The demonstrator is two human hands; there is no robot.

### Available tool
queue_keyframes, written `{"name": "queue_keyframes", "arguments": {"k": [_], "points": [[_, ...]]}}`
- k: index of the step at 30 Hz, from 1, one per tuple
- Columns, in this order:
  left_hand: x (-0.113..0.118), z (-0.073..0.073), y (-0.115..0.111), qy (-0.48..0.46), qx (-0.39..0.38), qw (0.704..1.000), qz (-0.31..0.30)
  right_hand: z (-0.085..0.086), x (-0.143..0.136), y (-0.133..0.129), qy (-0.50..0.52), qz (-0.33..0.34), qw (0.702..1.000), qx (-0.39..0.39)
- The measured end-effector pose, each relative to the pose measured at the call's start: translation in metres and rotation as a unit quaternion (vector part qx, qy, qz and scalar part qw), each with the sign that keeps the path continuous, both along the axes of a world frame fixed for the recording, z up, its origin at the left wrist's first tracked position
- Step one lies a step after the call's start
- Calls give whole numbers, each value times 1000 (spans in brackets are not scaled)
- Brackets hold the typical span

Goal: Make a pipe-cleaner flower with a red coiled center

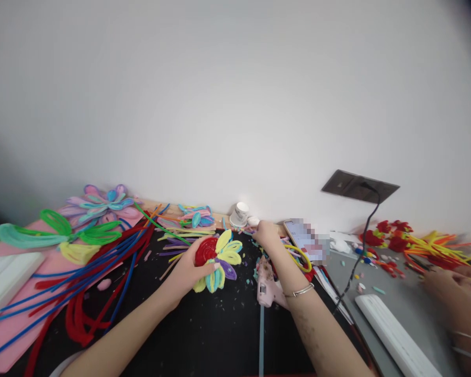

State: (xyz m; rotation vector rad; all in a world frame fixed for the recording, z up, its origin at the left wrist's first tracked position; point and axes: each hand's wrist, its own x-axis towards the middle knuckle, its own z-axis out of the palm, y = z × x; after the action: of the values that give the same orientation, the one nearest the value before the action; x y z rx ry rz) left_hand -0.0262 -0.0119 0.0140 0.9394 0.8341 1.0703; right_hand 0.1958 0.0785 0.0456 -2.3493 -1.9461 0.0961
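My left hand (192,269) is closed around a pipe-cleaner flower (223,259) with a red coiled part and yellow, purple and teal petals. Its thumb lies across the front of the petals. Farther forward, my right hand (266,234) reaches down by a small white cup (239,214), its fingers curled together. Whatever is in those fingers is too small or hidden to make out. Below that wrist, a pink hot glue gun (267,285) lies on the black tabletop (204,335), with a pale blue glue stick (261,335) running from its rear.
Pipe-cleaner flowers (102,205) and long blue and red pipe cleaners (98,277) spread across the left. A phone (304,238) leans near the wall. A black cord (364,241) hangs from the socket plate (359,186). Another person's hands (451,288) work at the far right.
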Motion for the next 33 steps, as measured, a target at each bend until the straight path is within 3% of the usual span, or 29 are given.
{"name": "queue_keyframes", "arguments": {"k": [4, 8, 15, 17, 20, 23, 25, 29, 33], "points": [[2, 1, -2, 10, 8, 1000, -3, 4, 6, 0, 9, -7, 1000, 3], [4, 3, -4, 21, 19, 1000, 6, 19, 17, -6, 39, -25, 998, 37], [2, -6, 0, 62, 60, 995, -41, 46, 18, -33, 189, 15, 970, 153], [2, -10, 0, 64, 63, 994, -57, 47, 9, -42, 337, 51, 926, 160], [3, -13, 1, 69, 70, 993, -65, 42, -9, -52, 566, 100, 810, 115], [3, -12, 0, 77, 72, 992, -70, 37, -23, -59, 639, 141, 755, 38], [4, -12, 0, 83, 76, 991, -77, 34, -28, -62, 632, 176, 754, 13], [4, -13, -1, 109, 93, 986, -86, 35, -31, -65, 533, 234, 813, 20], [4, -14, -1, 119, 98, 983, -98, 36, -32, -66, 453, 245, 857, -2]]}}
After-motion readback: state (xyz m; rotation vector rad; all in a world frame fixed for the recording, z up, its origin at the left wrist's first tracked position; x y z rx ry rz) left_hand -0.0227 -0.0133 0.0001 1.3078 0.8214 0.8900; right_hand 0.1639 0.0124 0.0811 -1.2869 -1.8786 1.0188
